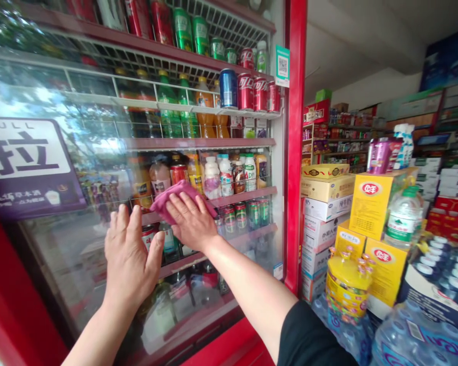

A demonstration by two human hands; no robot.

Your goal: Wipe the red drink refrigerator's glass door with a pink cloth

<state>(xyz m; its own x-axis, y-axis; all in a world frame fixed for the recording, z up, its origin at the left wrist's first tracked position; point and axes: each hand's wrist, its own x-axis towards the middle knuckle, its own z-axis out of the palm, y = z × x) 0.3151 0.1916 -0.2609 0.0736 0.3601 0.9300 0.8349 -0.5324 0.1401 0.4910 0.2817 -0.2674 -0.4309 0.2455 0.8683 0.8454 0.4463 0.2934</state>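
A folded pink cloth [163,204] lies pressed against the glass door [70,269] of a red-framed drinks fridge. My right hand [193,218] holds it there, palm down, with the fingers laid flat over it. To the left, my left hand [132,251] is raised with fingers stretched and thumb apart. Nothing is in it, and its palm faces the glass; whether it touches, I cannot tell. Behind the glass stand rows of cans and bottles, among them a blue can [228,88] and white bottles [226,175].
A purple and white pull sign [26,193] is on the glass at left. The red door frame [295,127] rises at right. Beyond it stand stacked cartons [318,229], yellow boxes [374,208], a yellow candy tub [349,284], a large water bottle [403,218] and wrapped water packs [420,333].
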